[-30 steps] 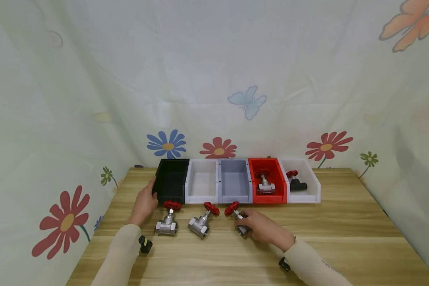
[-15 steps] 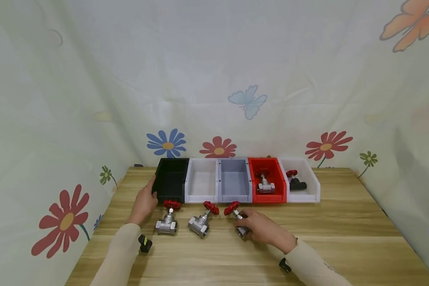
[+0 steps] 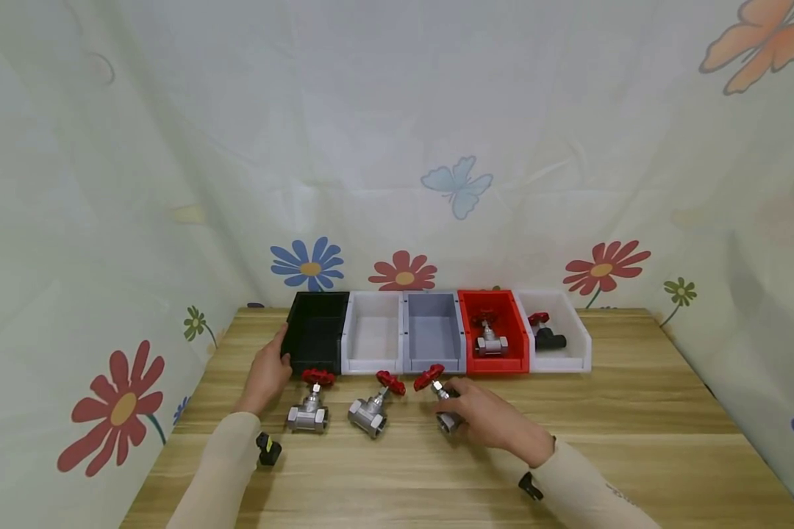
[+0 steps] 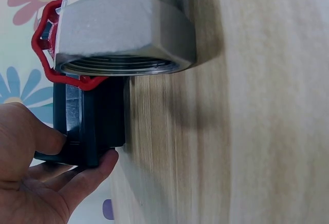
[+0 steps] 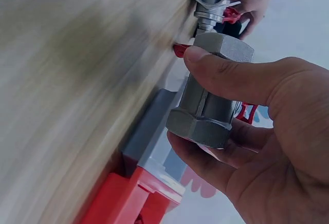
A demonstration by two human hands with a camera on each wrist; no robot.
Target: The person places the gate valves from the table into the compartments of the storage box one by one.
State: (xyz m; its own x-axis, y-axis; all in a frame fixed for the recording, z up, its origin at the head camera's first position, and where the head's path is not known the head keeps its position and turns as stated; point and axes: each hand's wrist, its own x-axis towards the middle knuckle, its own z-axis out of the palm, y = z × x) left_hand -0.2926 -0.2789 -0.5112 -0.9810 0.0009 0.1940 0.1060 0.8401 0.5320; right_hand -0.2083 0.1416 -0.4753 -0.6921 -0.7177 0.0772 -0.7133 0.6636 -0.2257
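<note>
My right hand grips the metal body of a gate valve with a red handwheel, thumb on one side and fingers on the other. In the head view this valve is in front of the grey bin. My left hand holds the left side wall of the black bin, its thumb at the rim and fingers outside. Two more valves lie on the table: a left valve in front of the black bin, large in the left wrist view, and a middle valve with its handwheel leaning right.
A white bin stands between the black and grey bins. The red bin holds a metal valve. In the right-end white bin lies a black valve with a red handle. A patterned cloth hangs behind the wooden table.
The valve in my right hand has risen slightly, its handwheel shifting a little toward the grey bin. My left hand stays on the black bin.
</note>
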